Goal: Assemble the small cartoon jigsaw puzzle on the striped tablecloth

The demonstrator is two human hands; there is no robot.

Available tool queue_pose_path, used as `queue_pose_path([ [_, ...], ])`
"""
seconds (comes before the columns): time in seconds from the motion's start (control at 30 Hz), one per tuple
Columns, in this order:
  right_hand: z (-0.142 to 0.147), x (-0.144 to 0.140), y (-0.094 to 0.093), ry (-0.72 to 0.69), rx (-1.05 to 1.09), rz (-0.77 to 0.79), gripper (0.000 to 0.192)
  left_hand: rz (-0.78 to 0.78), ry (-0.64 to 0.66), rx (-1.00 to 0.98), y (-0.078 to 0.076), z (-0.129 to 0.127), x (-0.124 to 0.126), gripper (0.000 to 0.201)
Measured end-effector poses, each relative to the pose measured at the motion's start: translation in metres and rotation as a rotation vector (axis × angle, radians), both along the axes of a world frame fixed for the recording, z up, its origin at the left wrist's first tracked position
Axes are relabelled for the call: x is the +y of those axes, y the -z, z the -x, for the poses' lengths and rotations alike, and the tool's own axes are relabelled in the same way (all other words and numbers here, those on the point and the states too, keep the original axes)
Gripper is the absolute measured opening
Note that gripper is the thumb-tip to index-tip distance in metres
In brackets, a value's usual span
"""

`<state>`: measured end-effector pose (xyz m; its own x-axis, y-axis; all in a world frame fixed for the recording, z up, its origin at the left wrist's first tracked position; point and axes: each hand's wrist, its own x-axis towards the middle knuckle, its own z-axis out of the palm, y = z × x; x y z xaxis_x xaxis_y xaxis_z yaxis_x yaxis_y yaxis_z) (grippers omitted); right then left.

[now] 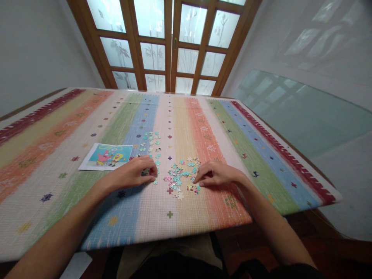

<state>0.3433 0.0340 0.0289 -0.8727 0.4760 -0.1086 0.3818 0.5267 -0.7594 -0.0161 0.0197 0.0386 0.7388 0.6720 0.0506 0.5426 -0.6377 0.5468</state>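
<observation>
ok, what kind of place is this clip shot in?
Likely a room in a home. A table with a striped woven cloth stands before wooden doors with frosted glass, and loose jigsaw pieces and a cartoon reference picture lie by the left hand and right hand.

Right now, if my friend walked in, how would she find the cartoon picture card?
Start at the striped mat covering the table, in front of the wooden glass doors. Just beyond the left hand, on the green stripe, lies the picture card. It is the only big flat sheet, blue with a pink and a yellow cartoon figure, unlike the tiny loose puzzle pieces beside it.
</observation>
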Motion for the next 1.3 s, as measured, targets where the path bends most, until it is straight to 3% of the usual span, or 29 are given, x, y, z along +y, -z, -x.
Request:
queue_pose_path([
  [0.4, 0.001, 0.000, -0.002, 0.021, 0.022, 0.021, 0.020, -0.041, 0.011, 0.001, 0.000, 0.001, -0.001, 0.010],
  [0.6, 0.004, -0.002, -0.002, 0.138, -0.027, -0.029, 0.023, -0.109, -0.010, -0.033, 0.001, -0.001, -0.002, 0.014],
  [0.8, 0.022, -0.013, -0.007, 0.206, 0.108, -0.021, 0.027, -0.162, 0.008, -0.199, -0.001, -0.024, -0.014, 0.014],
  [0.97, 0.044, -0.026, -0.004, 0.221, 0.240, 0.064, 0.031, -0.095, 0.036, -0.317, -0.003, -0.051, -0.029, 0.014],
  [1.13, 0.054, -0.033, 0.000, 0.264, 0.289, 0.131, 0.037, -0.067, -0.020, -0.403, -0.001, -0.062, -0.035, 0.012],
  [1.3, 0.056, -0.034, 0.003, 0.271, 0.256, -0.064, 0.031, -0.054, -0.090, -0.390, -0.003, -0.053, -0.029, 0.013],
])
